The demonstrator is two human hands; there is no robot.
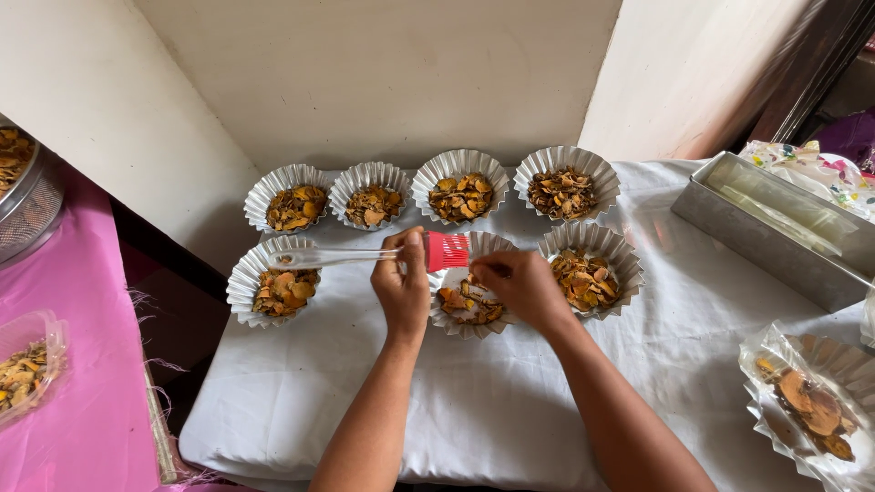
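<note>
My left hand [404,284] holds a pastry brush [365,256] with a clear handle and red bristles, lying level over the cloth. The bristles hang over a fluted foil cup [480,244] of orange-brown dried slices in the front row. My right hand [521,284] rests on that same cup, fingers pinched at the slices beside the bristles. Six more foil cups with the same slices stand around it: several in the back row, such as one at the far left [290,202], and one each at front left [266,282] and front right [592,273].
A white cloth [474,401] covers the small table. A long metal loaf tin [775,228] lies at the right. A plastic-wrapped foil cup [811,401] sits at the front right. On the pink cloth at left are a plastic tub [27,364] and a mesh basket [27,200].
</note>
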